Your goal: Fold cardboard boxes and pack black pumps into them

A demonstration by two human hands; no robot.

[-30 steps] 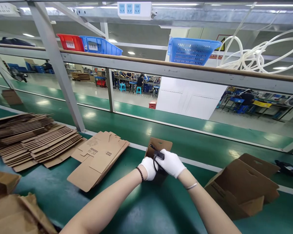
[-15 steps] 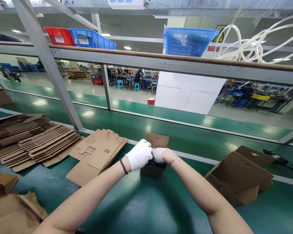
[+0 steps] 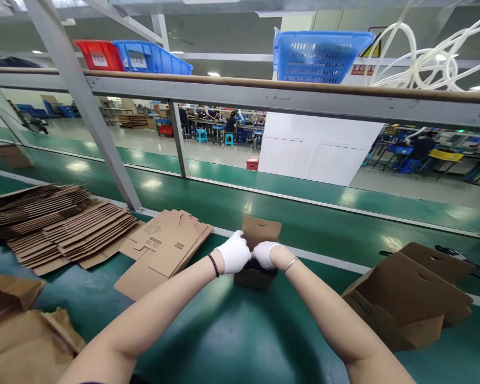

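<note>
A small cardboard box (image 3: 255, 279) stands on the green bench in front of me, its lid flap (image 3: 262, 229) raised at the back. Over its mouth, my left hand (image 3: 233, 253), in a white glove, has its fingers curled in at the left side. My right hand (image 3: 265, 254), gloved too, is close beside it with the fingertips bent down into the opening. Both hands look closed. Whatever lies between the fingers is hidden by the gloves. The inside of the box shows only as something dark.
Flat cartons (image 3: 166, 248) lie left of the box, beside a larger stack of folded cardboard (image 3: 76, 226). Brown paper (image 3: 28, 341) is at the lower left. Open cartons (image 3: 408, 298) stand at the right. A metal rail (image 3: 232, 93) carrying plastic baskets (image 3: 320, 56) crosses above.
My right hand has risen slightly over the box and covers more of its mouth. The left hand stays at the box's left side. The whole view has shifted a little.
</note>
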